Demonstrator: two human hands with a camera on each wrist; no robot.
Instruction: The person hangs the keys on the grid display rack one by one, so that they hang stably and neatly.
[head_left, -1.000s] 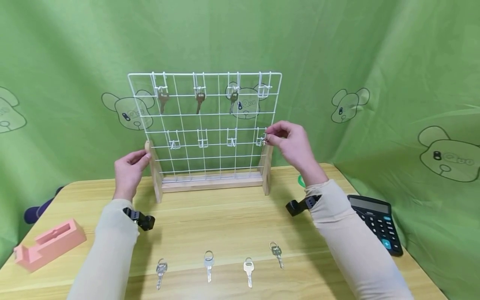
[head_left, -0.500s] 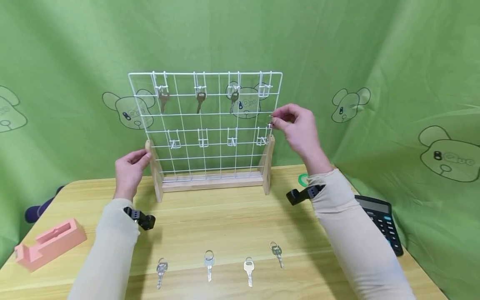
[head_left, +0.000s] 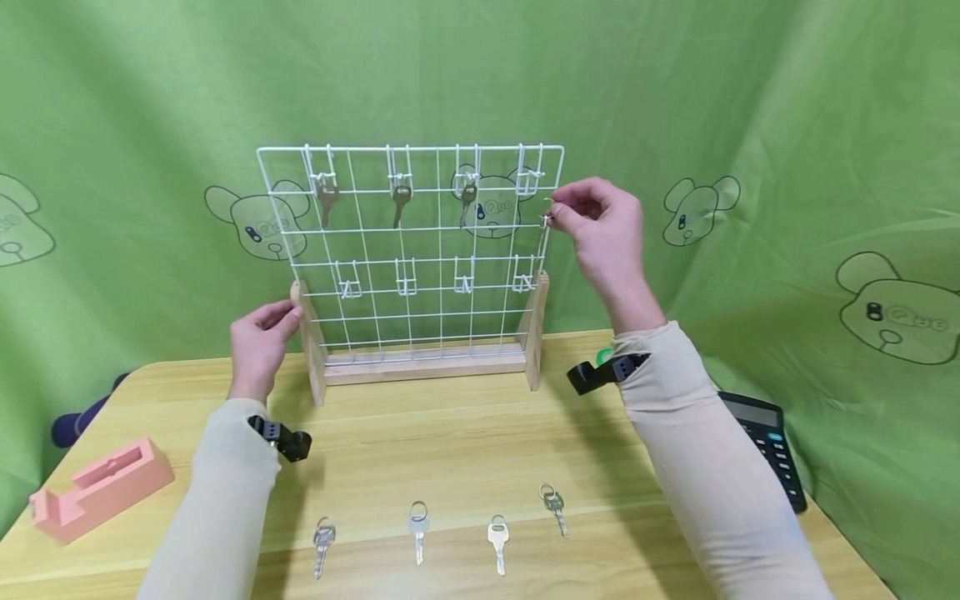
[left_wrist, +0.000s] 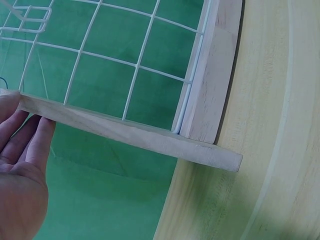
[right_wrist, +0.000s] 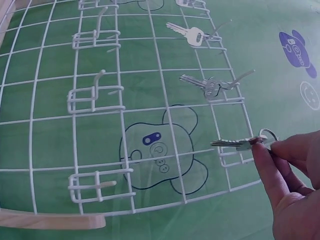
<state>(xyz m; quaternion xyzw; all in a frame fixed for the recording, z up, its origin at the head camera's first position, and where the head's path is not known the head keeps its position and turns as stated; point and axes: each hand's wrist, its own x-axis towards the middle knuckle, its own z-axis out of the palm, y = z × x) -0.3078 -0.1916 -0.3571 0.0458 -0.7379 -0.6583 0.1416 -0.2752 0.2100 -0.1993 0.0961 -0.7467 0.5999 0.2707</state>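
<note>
A white wire grid rack [head_left: 420, 228] stands upright on a wooden base [head_left: 423, 367]. My left hand [head_left: 258, 346] grips its left wooden upright [left_wrist: 125, 131] between thumb and fingers. Beside the rack's right edge, my right hand [head_left: 606, 237] pinches a key [right_wrist: 239, 144] near its ring, blade toward the grid. That key is just below the top-right hook [head_left: 528, 182], which carries nothing. Three keys hang on the other top hooks: a left key [head_left: 327, 200], a middle key [head_left: 401, 198] and a right key [head_left: 468, 197]. Lower hooks [head_left: 406, 282] hold no keys.
Several keys lie in a row near the table's front, including a silver key [head_left: 498, 537] and a darker key [head_left: 553, 502]. A pink block-shaped holder [head_left: 112, 490] sits left, a calculator [head_left: 765, 437] right. A green ring [head_left: 603, 356] lies partly behind the right wrist.
My right hand has risen with the key from beside the lower-right hook to just below the top-right hook. My left hand has stayed on the upright.
</note>
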